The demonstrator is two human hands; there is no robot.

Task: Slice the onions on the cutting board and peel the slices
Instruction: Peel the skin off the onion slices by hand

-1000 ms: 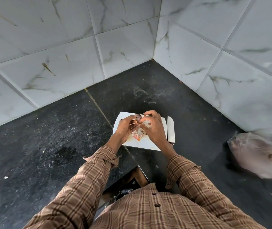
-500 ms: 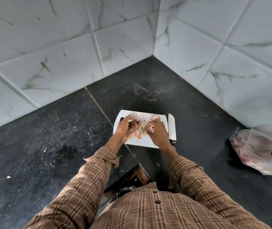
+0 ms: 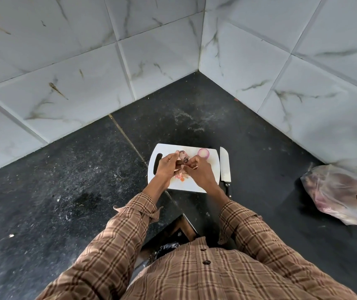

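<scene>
Hands met over a white plastic cutting board (image 3: 194, 185) on a speckled black stone counter (image 3: 65, 180). The left hand (image 3: 166, 168) curled its fingers around an onion piece (image 3: 183, 158) with dark, papery skin, holding it just above the board. The right hand (image 3: 199, 172) pinched at the same piece from the other side, fingertips bent inward. A round, peeled onion slice (image 3: 203, 153), pale with a purple rim, lay flat near the board's far edge. Small pinkish peel scraps (image 3: 181, 177) sat beneath the hands. A broad steel knife (image 3: 225, 167) lay just beside the board's right edge. Both forearms, in brown plaid sleeves, angled inward. A crumpled clear plastic bag (image 3: 342, 193) sat well apart on the right.
</scene>
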